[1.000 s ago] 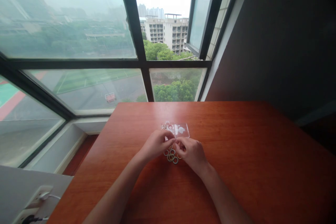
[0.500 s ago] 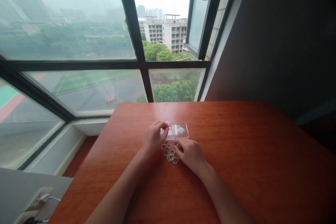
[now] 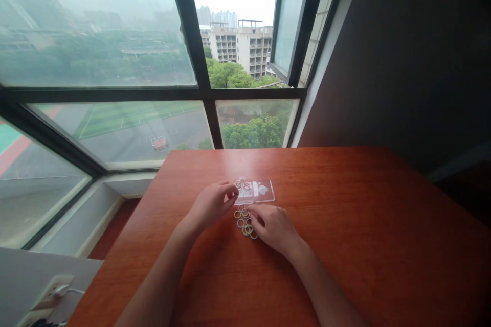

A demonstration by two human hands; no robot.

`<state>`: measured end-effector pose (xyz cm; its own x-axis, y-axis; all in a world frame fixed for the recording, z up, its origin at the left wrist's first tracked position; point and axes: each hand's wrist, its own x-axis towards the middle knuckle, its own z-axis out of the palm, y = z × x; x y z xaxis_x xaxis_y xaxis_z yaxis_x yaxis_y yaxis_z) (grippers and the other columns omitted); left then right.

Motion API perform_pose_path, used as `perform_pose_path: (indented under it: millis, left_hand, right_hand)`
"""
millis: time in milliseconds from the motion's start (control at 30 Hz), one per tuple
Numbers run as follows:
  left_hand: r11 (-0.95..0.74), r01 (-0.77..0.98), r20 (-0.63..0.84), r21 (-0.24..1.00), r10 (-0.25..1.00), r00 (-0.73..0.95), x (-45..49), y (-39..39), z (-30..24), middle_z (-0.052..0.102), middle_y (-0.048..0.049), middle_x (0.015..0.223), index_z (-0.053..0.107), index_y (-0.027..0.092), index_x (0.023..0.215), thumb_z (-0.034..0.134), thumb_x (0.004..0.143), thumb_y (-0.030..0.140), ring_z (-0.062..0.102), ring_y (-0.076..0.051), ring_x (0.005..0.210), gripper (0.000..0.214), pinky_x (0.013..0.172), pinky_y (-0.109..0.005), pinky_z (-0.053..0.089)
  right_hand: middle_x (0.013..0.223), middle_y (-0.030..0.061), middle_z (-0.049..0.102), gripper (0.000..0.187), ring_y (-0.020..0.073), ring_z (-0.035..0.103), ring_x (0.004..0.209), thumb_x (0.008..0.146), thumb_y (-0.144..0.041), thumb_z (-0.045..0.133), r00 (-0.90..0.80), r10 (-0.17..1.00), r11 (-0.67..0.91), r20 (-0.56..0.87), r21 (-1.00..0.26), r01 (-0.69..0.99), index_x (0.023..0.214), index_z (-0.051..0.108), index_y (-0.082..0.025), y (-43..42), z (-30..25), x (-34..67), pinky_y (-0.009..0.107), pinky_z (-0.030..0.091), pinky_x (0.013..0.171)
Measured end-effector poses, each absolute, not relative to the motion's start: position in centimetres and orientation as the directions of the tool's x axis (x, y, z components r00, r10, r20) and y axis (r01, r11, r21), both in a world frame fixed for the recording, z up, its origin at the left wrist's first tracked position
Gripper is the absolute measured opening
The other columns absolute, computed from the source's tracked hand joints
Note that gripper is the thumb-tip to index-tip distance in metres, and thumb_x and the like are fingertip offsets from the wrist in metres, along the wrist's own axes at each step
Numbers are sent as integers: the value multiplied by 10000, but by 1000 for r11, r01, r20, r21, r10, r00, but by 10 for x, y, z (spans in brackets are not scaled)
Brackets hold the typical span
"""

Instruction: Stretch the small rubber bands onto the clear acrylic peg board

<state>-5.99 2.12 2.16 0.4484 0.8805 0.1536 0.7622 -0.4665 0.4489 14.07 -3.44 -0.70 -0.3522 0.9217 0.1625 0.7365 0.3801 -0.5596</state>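
A clear plastic case (image 3: 264,191) lies spread flat near the back of the table, with a white print on its right half. A few small rings (image 3: 246,187) show in its left half. My left hand (image 3: 215,204) is at the case's left edge, thumb and forefinger curled together at the tips; anything between them is too small to make out. Several pale rings (image 3: 240,223) lie loose in front of the case, some overlapping. Over their right side is my right hand (image 3: 276,224), its forefinger stretched to the rings and its thumb apart, hiding part of the pile.
The reddish-brown wooden table (image 3: 345,225) reaches to the windows (image 3: 115,127) at the back and left. A dark wall (image 3: 383,61) stands on the right. A wall socket with a white plug (image 3: 60,291) is low at the left, beyond the table edge.
My left hand has drawn back left from over the case, uncovering the rings in its left half. My right hand has shifted slightly left, with its fingers reaching over the loose rings.
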Motion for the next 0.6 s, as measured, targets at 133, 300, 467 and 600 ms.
perform_pose_path:
  millis: [133, 300, 467, 600]
  left_hand:
    - [-492, 764, 16, 418, 844, 536, -60, 13, 33, 655, -8, 727, 671, 209, 753, 533, 805, 200, 540, -116, 609, 148, 555, -203, 335]
    - [-489, 812, -63, 319, 844, 533, -48, 7, 34, 673, -21, 743, 687, 227, 749, 554, 778, 181, 574, -138, 616, 144, 544, -218, 325]
    - [-511, 823, -64, 249, 839, 540, -41, 6, 22, 685, -55, 770, 679, 220, 767, 568, 782, 178, 612, -181, 643, 120, 565, -245, 359]
    - [-504, 831, -82, 236, 842, 534, -36, 4, 17, 681, -94, 769, 659, 188, 738, 571, 800, 202, 628, -209, 650, 109, 573, -267, 379]
  right_hand:
    - [938, -23, 733, 254, 143, 657, 872, 902, -243, 481, -397, 910, 396, 119, -533, 748, 1044, 681, -309, -36, -6, 140, 209, 386, 718]
    - [863, -14, 732, 221, 136, 657, 818, 907, -259, 483, -342, 936, 336, 84, -500, 798, 917, 703, -273, -35, -6, 141, 214, 365, 674]
    - [821, -7, 726, 257, 131, 649, 759, 926, -285, 466, -331, 940, 330, 90, -494, 805, 810, 692, -248, -33, -7, 142, 217, 352, 645]
    - [831, 1, 725, 255, 135, 647, 773, 932, -291, 467, -345, 935, 340, 85, -497, 798, 842, 702, -249, -33, -8, 143, 214, 359, 654]
